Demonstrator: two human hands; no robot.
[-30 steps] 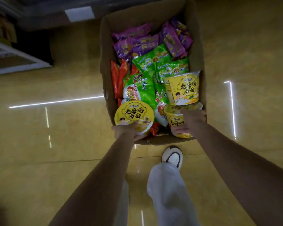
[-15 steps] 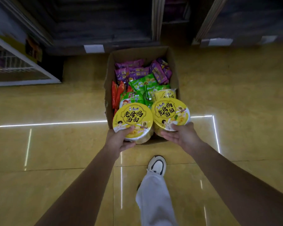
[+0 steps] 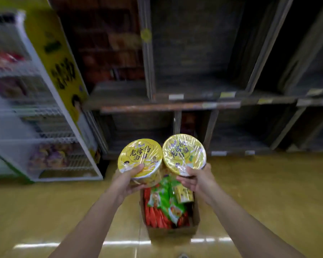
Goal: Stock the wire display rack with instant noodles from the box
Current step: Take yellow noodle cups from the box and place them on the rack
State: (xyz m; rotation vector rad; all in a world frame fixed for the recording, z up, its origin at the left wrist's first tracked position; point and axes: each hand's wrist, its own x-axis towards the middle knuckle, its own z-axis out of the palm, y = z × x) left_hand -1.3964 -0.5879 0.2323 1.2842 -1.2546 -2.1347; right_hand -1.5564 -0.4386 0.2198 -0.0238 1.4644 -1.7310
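Above the cardboard box [image 3: 172,230] on the yellow tiled floor [image 3: 259,192], both hands are raised side by side, each holding a yellow instant noodle bowl. Left hand [image 3: 126,181] grips the left noodle bowl [image 3: 140,159]: thumb lies over the near edge of the film-wrapped lid, fingers curl under the base. Right hand [image 3: 196,178] grips the right noodle bowl [image 3: 184,153] the same way, thumb on the lid's near edge, fingers wrapped beneath. Both lids tilt toward the camera and show black lettering; the two bowls sit just beside each other, rims nearly touching.

Box stands open below and between the forearms. Inside: green noodle packets [image 3: 165,199] across the middle, red packets [image 3: 154,216] along the left and near side, one more yellow noodle cup [image 3: 184,193] lying against the right wall. Its far end is hidden behind the held bowls.

White wire display rack [image 3: 50,131] stands at left, well apart from the hands, with a yellow side panel [image 3: 63,71] carrying dark characters. Blurred packaged goods sit on its lower tiers; what they are cannot be told.

Dark store shelving [image 3: 194,101] runs across the back, with small price tags on its edges. Tip of a shoe [image 3: 183,255] shows at the bottom edge.
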